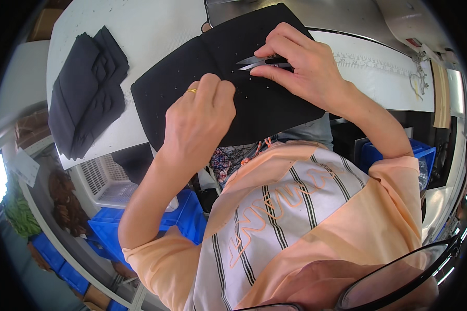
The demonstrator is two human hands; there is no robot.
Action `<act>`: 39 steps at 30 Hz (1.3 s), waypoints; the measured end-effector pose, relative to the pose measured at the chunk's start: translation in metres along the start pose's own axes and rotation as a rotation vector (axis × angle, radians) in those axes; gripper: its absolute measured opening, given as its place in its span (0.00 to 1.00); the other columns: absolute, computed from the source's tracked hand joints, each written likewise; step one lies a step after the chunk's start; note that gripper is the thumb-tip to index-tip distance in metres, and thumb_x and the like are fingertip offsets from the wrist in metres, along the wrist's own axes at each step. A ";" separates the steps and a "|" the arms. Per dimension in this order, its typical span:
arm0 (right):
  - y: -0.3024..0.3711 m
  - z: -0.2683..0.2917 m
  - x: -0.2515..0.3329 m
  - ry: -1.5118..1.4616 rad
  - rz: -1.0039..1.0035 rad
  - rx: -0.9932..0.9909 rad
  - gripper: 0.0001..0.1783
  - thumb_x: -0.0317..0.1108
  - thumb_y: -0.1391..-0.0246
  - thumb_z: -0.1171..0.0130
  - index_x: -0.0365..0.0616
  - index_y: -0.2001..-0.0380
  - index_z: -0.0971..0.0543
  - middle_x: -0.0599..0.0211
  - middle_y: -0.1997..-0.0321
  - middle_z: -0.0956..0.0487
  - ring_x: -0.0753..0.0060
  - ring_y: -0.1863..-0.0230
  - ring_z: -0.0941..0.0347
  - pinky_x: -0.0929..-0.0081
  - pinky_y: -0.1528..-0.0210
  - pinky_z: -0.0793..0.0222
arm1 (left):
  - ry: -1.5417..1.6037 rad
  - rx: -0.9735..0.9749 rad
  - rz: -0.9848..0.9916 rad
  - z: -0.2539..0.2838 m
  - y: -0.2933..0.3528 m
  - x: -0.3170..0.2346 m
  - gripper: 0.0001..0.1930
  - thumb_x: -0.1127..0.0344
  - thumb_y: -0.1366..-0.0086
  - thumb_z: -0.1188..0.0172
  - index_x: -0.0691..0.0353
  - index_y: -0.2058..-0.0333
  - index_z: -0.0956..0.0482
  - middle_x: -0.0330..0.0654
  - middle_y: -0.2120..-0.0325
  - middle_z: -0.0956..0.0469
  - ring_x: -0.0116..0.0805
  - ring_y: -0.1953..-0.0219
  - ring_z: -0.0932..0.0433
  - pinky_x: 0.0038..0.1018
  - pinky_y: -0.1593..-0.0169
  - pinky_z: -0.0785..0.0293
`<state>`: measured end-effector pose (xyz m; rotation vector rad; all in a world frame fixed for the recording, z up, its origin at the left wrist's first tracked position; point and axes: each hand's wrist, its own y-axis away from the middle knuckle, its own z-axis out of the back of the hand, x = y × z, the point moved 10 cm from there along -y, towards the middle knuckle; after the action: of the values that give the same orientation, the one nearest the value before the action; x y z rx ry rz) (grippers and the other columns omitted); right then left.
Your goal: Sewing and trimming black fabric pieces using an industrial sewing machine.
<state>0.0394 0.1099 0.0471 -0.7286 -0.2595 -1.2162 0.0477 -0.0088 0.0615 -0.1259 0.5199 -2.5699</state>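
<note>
A black fabric panel (213, 57) dotted with small pale specks lies in front of me, over the table's near edge. My left hand (201, 111), a ring on one finger, is closed on its lower middle part. The fingertips are hidden under the hand, so what they pinch cannot be seen. My right hand (306, 65) grips a pair of thread snips (253, 63) above the panel's right half. The slightly parted blades point left, a short way up and right of my left hand. To the left lies a stack of black fabric pieces (85, 93).
A white table (155, 31) bears the fabric, with a ruler scale (371, 63) along its right part. Metal machine parts (342, 13) stand at the back. Below the left edge are a white basket (106, 176) and a blue bin (114, 223); another blue bin (425, 150) stands right.
</note>
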 end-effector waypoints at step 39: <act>0.026 -0.015 0.039 -0.004 0.173 0.215 0.14 0.41 0.55 0.32 0.45 0.70 0.24 0.71 0.67 0.28 0.70 0.76 0.26 0.74 0.77 0.32 | 2.088 -0.240 1.374 -0.108 0.131 -0.038 0.24 0.46 0.30 0.54 0.55 0.43 0.36 0.39 0.47 0.29 0.34 0.45 0.30 0.37 0.44 0.35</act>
<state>0.0746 0.0746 0.0474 -0.5548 -0.3191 -1.0050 0.1210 -0.0575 -0.0887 2.0348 0.9324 -0.4523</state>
